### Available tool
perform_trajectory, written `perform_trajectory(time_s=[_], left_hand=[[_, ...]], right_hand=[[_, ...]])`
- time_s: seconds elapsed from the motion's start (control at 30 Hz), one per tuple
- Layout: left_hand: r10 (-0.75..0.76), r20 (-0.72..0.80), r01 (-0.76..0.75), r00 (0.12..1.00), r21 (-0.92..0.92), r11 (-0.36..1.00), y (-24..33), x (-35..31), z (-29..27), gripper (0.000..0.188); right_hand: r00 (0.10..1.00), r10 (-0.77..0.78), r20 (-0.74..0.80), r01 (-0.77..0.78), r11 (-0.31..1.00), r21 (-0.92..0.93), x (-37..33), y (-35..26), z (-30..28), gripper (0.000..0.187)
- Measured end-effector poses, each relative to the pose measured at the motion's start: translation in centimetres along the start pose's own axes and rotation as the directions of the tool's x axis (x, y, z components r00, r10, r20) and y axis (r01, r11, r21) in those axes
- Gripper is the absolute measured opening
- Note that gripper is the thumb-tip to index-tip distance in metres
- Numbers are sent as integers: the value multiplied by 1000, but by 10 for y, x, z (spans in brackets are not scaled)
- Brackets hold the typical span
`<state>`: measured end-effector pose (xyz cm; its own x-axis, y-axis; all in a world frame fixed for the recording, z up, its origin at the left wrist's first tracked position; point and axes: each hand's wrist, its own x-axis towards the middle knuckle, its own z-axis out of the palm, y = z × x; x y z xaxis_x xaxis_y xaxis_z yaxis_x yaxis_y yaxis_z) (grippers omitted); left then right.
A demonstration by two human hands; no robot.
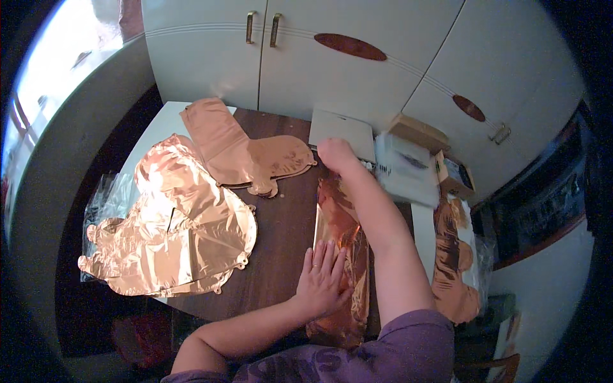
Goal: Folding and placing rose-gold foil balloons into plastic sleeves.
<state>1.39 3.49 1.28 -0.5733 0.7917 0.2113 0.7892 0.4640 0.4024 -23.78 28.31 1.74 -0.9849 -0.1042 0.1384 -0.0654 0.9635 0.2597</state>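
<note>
A copper-coloured, uninflated foil balloon (338, 220), folded into a long strip, lies lengthwise on the dark wooden table (278, 236) in front of me. My left hand (324, 279) is open, pressing flat on the near half of the strip with its fingers stretched away from me. At the strip's far end is my right hand (336, 155), its fingers curled closed beside a flat white box (345, 131). What those fingers hold, if anything, is hidden. My right forearm covers part of the strip's right side.
Large shiny foil balloons (185, 223) are spread at the left, beside another flat foil balloon (249, 150). More folded foil (450, 268) lies at the right edge. White packages (405, 169) and a cardboard box (419, 131) stand at the back right, before white cabinets (351, 83).
</note>
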Motion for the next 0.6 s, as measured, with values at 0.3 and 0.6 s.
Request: perform_trajectory(time_s=[0.3,0.6], left_hand=[[-15,-7,15,1000,-32,999,-5,-5,5,85],[-11,-21,11,1000,-31,999,-3,-4,7,88]], right_hand=[[935,353,-13,-337,903,265,4,-34,-49,41],[850,506,145,-525,792,311,25,-29,-39,61]])
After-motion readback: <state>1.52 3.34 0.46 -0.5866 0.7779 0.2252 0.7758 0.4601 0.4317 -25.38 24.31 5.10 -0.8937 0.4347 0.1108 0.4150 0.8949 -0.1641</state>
